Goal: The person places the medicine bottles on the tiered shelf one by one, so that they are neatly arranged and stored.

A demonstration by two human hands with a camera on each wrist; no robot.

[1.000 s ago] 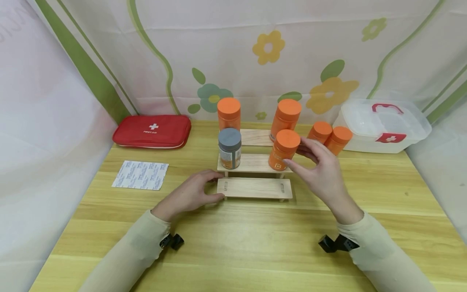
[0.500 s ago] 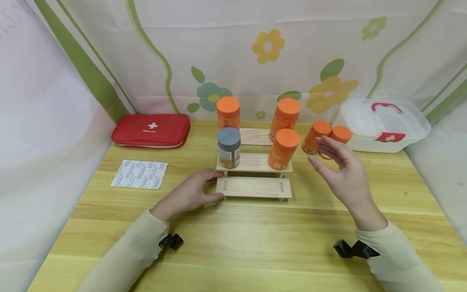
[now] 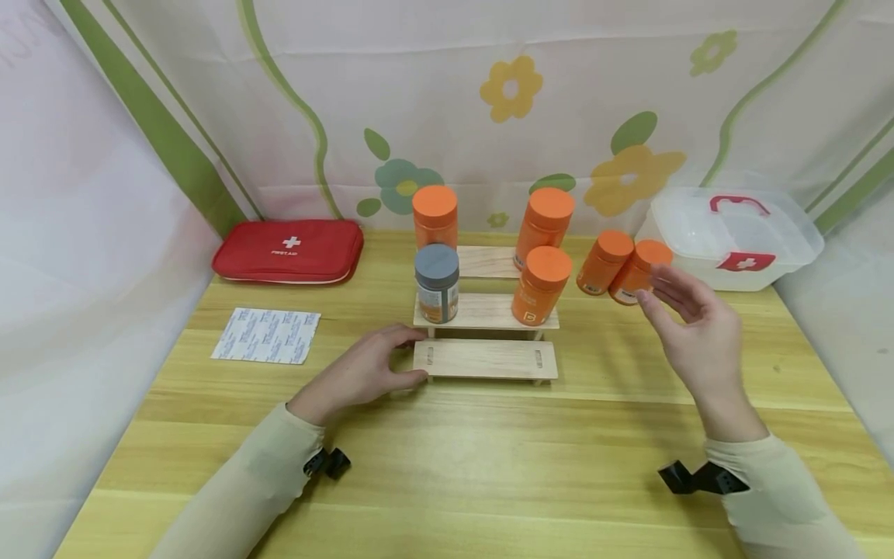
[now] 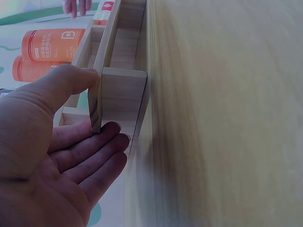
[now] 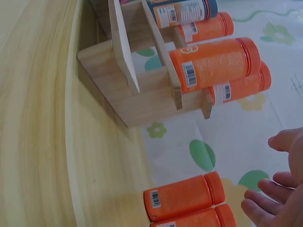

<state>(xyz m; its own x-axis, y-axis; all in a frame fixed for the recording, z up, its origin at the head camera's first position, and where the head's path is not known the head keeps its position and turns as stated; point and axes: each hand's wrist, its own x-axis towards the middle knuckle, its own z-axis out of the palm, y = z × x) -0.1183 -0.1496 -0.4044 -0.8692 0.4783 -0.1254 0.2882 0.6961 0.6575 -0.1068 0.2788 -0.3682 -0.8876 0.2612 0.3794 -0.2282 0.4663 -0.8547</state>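
"Orange jar (image 3: 539,291) first. Where's it at?"

"Mid step of the wooden rack (image 3: 489,359), R end, upright. Same step, L end: grey-lidded jar (image 3: 438,287). Top step, behind those: back L jar (image 3: 435,217) & back R jar (image 3: 543,225), both orange too."

"L hand (image 3: 358,366)?"

"On rack's bottom step, L end. Thumb at front edge, fingers at rear edge & under, plank pinched betw. them. L wrist cam agrees."

"R hand (image 3: 698,341)?"

"Off to R of rack. Thumb & fingers apart, relaxed. Overlaps a jar in head view, but R wrist cam shows a gap betw. fingertips & lids."

"Which jars?"

"L small jar (image 3: 603,264) & R small jar (image 3: 631,281). Orange, side by side on table (image 3: 489,481), betw. rack & clear box (image 3: 698,268)."

"Box details?"

"Plastic, back R of table, red handle, red latch w/ white cross."

"L side of table?"

"Red first-aid pouch (image 3: 288,260) at back. White sheet w/ blue print (image 3: 267,335), flat, nearer the person, beyond L sleeve (image 3: 254,473)."

"Backdrop?"

"Pale cloth (image 3: 419,93), flowers & green vines."
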